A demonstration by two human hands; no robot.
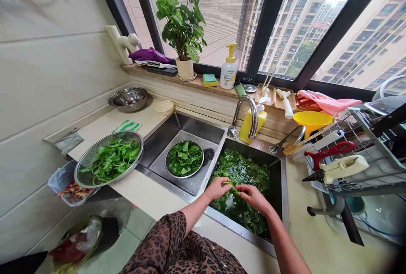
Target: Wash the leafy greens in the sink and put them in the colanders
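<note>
Both my hands are over the right sink basin, which is filled with water and green leafy vegetables. My left hand and my right hand are closed together on one sprig of greens just above the water. A steel bowl of greens sits in the left basin. A mesh colander of greens rests on the counter to the left.
The tap stands behind the basins with a yellow bottle. A dish rack with scissors and utensils is at right. An empty steel bowl, a potted plant and a soap dispenser are farther back. Bags of scraps hang at lower left.
</note>
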